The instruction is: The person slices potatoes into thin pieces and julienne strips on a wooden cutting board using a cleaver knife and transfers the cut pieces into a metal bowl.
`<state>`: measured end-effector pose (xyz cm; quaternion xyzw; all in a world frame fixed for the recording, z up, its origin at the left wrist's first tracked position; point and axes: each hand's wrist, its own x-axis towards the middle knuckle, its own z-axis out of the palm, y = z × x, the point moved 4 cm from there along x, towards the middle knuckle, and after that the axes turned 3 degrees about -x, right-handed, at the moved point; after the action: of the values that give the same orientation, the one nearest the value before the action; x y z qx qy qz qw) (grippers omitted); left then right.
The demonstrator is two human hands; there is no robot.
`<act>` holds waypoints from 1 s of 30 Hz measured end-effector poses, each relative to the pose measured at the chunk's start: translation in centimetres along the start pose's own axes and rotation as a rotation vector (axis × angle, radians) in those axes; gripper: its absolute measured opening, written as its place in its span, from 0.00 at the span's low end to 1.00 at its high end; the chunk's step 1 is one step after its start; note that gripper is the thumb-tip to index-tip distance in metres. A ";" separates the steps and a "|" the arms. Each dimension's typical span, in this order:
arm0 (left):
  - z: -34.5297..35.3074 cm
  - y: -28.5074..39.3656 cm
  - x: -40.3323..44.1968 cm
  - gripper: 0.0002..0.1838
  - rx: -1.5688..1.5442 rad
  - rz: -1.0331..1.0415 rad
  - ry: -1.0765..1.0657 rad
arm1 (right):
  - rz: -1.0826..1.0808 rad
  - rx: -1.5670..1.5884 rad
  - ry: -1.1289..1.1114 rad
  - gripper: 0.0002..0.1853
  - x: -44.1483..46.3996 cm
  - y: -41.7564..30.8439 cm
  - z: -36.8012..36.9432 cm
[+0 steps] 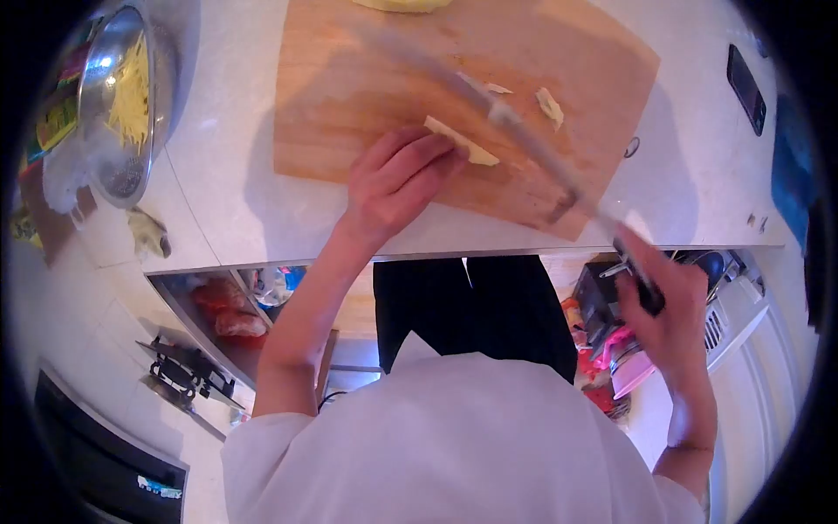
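Observation:
My left hand [406, 182] rests on the wooden cutting board [336, 79], its fingers curled together over a thin pale yellow slice [480, 155]. The slice sticks out past the fingertips to the right. In my right hand [668, 301] is the dark handle of a long knife [537, 148]. Its blade slants up and left across the board, smeared by motion, so I cannot tell whether it touches the wood. Small pale scraps [550, 106] lie beyond the blade. At the board's far edge a larger yellow piece [401, 3] is partly cut off by the view.
A metal bowl [159, 162] holding yellow shreds [131, 100] stands on the left of the white counter [227, 65]. A dark phone [746, 87] lies at the right, and a small ring [632, 147] beside the board. Below the counter edge are storage spaces with bags and utensils.

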<state>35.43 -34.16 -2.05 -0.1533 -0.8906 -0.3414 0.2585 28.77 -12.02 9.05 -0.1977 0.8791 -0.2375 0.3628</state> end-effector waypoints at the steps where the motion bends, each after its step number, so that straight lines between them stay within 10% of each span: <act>1: -0.1 0.0 -0.2 0.13 0.000 -0.002 -0.002 | -0.051 -0.013 -0.012 0.31 -0.6 -0.2 -0.1; 30: -0.2 -0.3 0.0 0.11 0.003 0.025 0.039 | 0.012 0.102 -0.032 0.29 3.8 -2.0 3.4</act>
<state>35.38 -34.57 -2.09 -0.1575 -0.8839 -0.3397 0.2801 29.08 -16.51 5.99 -0.1774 0.8611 -0.2768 0.3879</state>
